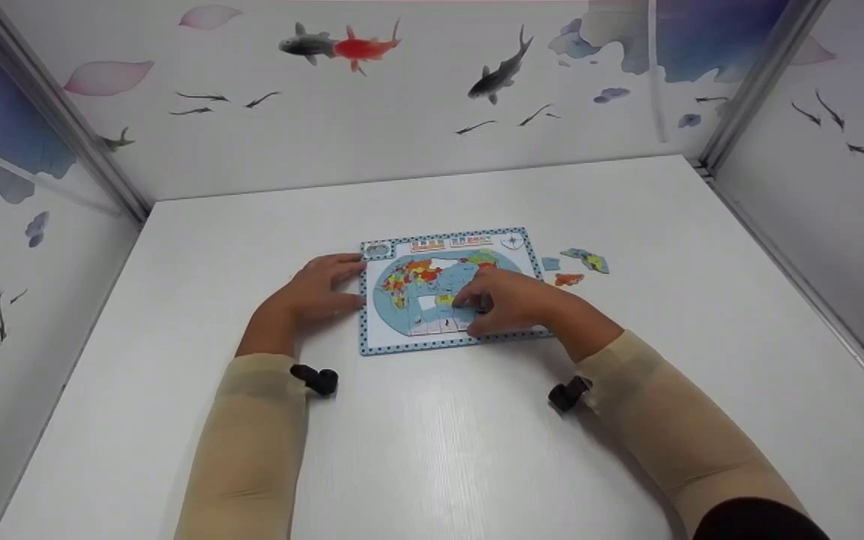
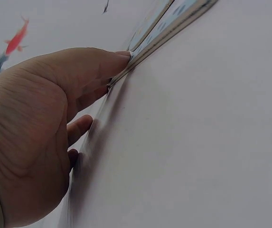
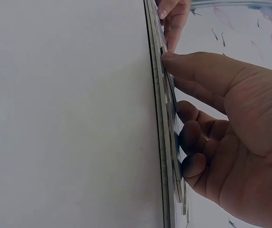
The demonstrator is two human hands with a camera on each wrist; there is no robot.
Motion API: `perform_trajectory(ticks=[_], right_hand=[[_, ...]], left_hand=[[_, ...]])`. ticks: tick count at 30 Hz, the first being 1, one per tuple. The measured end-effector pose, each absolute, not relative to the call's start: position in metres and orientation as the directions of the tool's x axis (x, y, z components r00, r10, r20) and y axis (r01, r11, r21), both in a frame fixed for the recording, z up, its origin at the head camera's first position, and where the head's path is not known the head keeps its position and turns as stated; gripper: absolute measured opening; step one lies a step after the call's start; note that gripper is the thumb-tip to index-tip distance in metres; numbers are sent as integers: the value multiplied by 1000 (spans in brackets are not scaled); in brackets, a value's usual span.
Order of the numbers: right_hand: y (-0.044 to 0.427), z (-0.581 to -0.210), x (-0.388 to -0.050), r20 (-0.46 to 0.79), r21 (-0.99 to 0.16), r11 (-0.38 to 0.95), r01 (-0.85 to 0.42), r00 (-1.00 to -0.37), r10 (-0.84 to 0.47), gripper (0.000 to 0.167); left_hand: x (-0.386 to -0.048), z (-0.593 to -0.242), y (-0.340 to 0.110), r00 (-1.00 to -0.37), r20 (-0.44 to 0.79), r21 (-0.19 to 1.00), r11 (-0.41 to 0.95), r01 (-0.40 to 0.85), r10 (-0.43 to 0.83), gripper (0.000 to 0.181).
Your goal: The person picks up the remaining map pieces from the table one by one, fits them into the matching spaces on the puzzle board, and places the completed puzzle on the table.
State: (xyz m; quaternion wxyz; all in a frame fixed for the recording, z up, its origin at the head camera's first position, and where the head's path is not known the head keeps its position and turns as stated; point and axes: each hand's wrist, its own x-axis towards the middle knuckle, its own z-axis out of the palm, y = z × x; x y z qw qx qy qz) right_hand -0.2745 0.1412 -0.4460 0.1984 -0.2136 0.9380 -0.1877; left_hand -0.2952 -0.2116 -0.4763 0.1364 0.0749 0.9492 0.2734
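Observation:
A world-map jigsaw board [image 1: 387,348] with a blue dotted border lies flat on the white table. My left hand [image 1: 313,289] is at its left side, fingers and thumb extended. In the left wrist view, the left thumb [image 2: 112,61] touches the board's edge. Over the lower right of the map, my right hand [image 1: 514,298] has bent fingers. A thin puzzle piece [image 3: 169,81], slightly tilted over the board, is pinched between the right thumb and fingers in the right wrist view; its printed face is hidden. White gaps [image 1: 428,302] show in the map.
To the right of the board lie several loose pieces: a small blue one [image 1: 550,263], an orange one [image 1: 568,280] and a green-yellow group [image 1: 589,259]. White panels [image 1: 417,135] printed with fish stand around the table [image 1: 417,450] at the back and sides.

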Motion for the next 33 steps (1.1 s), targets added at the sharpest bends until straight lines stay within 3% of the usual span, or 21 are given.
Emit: perform_trajectory(ticks=[16, 33], right_hand=[[141, -447, -277, -315, -445, 841, -308, -825, -469, 49], [148, -444, -278, -312, -476, 829, -295, -824, -472, 40]], left_hand=[[-299, -476, -213, -943, -227, 544, 835, 85, 244, 73], [-299, -478, -212, -948, -223, 538, 839, 75, 228, 73]])
